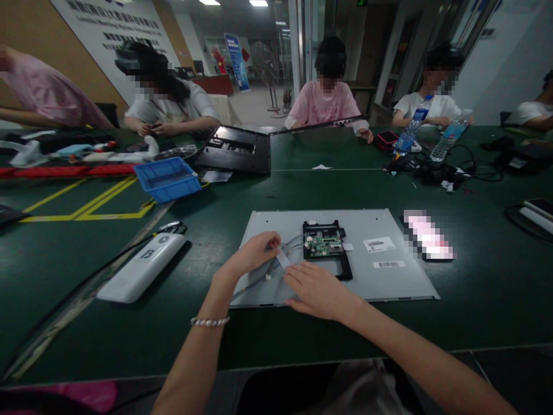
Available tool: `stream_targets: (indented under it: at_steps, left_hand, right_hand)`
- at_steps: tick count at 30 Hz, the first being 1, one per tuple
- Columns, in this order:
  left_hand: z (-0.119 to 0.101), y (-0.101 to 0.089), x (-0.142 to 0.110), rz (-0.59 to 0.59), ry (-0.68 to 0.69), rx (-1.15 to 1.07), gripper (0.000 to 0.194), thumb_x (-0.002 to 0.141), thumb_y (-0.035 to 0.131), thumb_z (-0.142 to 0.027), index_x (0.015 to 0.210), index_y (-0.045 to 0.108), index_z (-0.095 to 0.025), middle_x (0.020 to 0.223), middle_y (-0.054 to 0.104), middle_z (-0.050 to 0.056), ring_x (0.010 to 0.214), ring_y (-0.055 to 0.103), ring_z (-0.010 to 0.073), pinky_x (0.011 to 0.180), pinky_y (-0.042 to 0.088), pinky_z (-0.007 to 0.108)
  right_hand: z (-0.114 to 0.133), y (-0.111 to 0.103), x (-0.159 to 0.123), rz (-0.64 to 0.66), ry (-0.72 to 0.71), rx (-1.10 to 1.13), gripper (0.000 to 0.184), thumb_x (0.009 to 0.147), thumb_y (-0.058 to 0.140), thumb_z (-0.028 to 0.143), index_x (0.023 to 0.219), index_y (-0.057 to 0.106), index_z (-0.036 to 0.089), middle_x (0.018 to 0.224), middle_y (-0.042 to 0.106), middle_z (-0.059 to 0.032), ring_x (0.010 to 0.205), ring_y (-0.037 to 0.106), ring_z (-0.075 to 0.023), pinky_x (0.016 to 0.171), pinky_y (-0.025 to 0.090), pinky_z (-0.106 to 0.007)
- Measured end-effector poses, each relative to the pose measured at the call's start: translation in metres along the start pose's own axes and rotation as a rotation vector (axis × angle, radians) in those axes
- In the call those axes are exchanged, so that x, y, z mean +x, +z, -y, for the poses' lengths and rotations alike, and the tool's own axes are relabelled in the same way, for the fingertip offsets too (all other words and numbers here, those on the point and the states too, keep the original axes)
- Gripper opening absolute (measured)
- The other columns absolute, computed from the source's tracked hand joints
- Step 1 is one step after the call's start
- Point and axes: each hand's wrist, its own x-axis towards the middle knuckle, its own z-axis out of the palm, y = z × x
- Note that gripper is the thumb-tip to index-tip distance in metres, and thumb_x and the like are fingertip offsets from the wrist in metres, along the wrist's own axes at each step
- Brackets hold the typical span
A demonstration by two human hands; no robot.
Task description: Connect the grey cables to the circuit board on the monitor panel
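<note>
A flat grey metal panel (367, 282), likely the back of a display, lies in front of me. On it sits a black plastic bracket (347, 268) holding a green circuit board (322, 246). Grey cables (259, 280) run from the board toward the panel's lower left. My left hand (258, 252) pinches the upper end of a pale translucent strip of tape (283, 259) over these cables. My right hand (317, 290) lies with its fingers stretched out on the panel, its fingertips at the strip's lower end. Beneath my left fingers the cables are partly hidden.
A white power bank (142, 268) with a cable lies left, a phone (427, 235) right. Farther back are a blue bin (167, 177), a black casing (235, 151) and water bottles (412, 127). Several people sit across the green table (345, 331).
</note>
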Motion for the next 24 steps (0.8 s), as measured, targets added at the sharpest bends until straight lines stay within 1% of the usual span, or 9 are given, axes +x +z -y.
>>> stream_targets:
  at_steps: [4, 11, 18, 24]
  left_hand:
    - [0.001, -0.001, 0.0, 0.007, 0.013, -0.006, 0.017, 0.079, 0.05, -0.027, 0.091, 0.056, -0.018, 0.087, 0.061, 0.003, 0.08, 0.058, 0.0163, 0.075, 0.045, 0.027]
    - [-0.003, -0.005, -0.004, 0.056, 0.009, -0.013, 0.03, 0.072, 0.059, -0.031, 0.098, 0.055, -0.017, 0.094, 0.059, 0.004, 0.087, 0.055, 0.0179, 0.079, 0.044, 0.029]
    - [-0.003, -0.005, -0.005, 0.081, -0.003, -0.027, 0.033, 0.072, 0.06, -0.031, 0.101, 0.053, -0.017, 0.097, 0.057, 0.005, 0.09, 0.054, 0.0184, 0.082, 0.044, 0.031]
    - [-0.012, -0.01, -0.008, 0.1, 0.004, -0.01, 0.037, 0.073, 0.061, -0.033, 0.105, 0.053, -0.018, 0.102, 0.057, 0.006, 0.094, 0.054, 0.0196, 0.083, 0.044, 0.032]
  right_hand:
    - [0.0, -0.003, -0.001, 0.01, -0.004, 0.011, 0.04, 0.089, 0.048, 0.037, 0.113, 0.055, 0.005, 0.121, 0.058, -0.0189, 0.112, 0.053, -0.0264, 0.099, 0.038, -0.039]
    - [0.001, -0.005, -0.003, 0.001, -0.004, 0.022, 0.033, 0.089, 0.048, 0.033, 0.108, 0.057, 0.008, 0.115, 0.061, -0.0175, 0.108, 0.056, -0.025, 0.097, 0.04, -0.039]
    - [0.0, -0.005, -0.003, 0.002, -0.004, 0.033, 0.027, 0.09, 0.047, 0.029, 0.105, 0.058, 0.01, 0.113, 0.062, -0.0159, 0.107, 0.057, -0.0239, 0.094, 0.041, -0.038]
    - [0.0, -0.005, -0.005, -0.01, -0.001, 0.055, 0.023, 0.09, 0.045, 0.025, 0.103, 0.059, 0.011, 0.108, 0.064, -0.0141, 0.103, 0.058, -0.0225, 0.092, 0.042, -0.037]
